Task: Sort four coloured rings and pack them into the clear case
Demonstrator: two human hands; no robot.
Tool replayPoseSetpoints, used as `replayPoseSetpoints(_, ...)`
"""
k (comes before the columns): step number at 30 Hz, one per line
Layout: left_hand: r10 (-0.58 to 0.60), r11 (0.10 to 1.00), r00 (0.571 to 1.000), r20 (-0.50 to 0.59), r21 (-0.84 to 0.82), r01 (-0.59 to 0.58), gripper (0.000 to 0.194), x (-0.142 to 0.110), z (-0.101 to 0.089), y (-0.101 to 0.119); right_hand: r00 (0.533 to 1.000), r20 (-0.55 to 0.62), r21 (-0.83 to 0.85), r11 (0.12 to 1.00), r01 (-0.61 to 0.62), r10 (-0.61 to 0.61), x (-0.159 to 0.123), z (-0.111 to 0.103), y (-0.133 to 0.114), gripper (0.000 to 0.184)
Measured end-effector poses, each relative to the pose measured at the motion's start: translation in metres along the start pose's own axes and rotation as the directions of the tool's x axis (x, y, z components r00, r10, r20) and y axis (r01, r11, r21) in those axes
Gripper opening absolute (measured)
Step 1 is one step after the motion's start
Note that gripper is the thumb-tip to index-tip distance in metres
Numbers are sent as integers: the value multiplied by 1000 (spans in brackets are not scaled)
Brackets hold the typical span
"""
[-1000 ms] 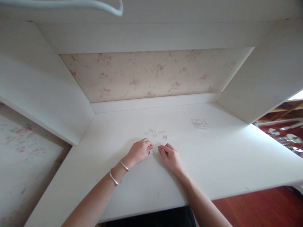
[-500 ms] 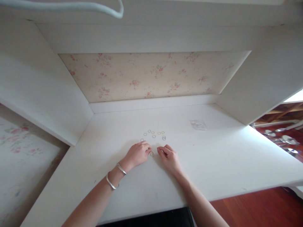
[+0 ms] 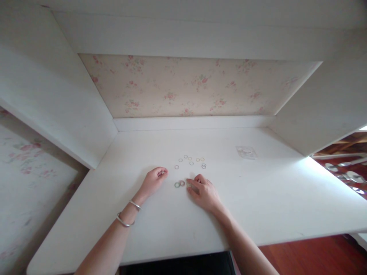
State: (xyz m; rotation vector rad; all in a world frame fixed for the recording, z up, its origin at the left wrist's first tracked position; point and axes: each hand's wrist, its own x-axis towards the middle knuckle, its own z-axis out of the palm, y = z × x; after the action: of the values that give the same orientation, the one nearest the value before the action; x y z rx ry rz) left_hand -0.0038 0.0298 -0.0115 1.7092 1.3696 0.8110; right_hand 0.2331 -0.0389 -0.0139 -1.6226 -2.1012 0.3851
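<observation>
My left hand, with two silver bangles on its wrist, is raised slightly left of the rings, its fingers curled together. Whether anything is pinched in it is hidden. My right hand rests on the white desk, thumb and forefinger closed about a small pale ring. Just left of those fingertips lie a greenish ring and a reddish ring, touching or nearly so. Farther back, several thin silver and gold-toned rings lie in a loose arc; two of them overlap at its right end.
A clear plastic bag lies at the back right of the desk. White side panels and a low back ledge enclose the desktop. Below the front edge is a dark object; reddish floor shows at right.
My left hand has moved left, away from the small rings. The near rings, bunched between my hands before, now lie apart, and my right fingers have come onto one. The view has shifted slightly.
</observation>
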Motion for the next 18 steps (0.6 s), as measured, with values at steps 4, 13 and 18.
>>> replayPoseSetpoints(4, 7, 1000, 1000, 19, 21, -8, 32, 1, 0, -1, 999, 16, -42, 999, -32, 33, 3, 2, -2, 27)
replayPoseSetpoints(13, 57, 996, 998, 38, 61, -60, 28, -1, 1, -4, 998, -13, -57, 997, -58, 58, 5, 7, -4, 26)
replayPoseSetpoints(18, 70, 989, 997, 42, 124, -74, 28, -1, 0, -4, 999, -26, -61, 997, -47, 46, 5, 7, -4, 26)
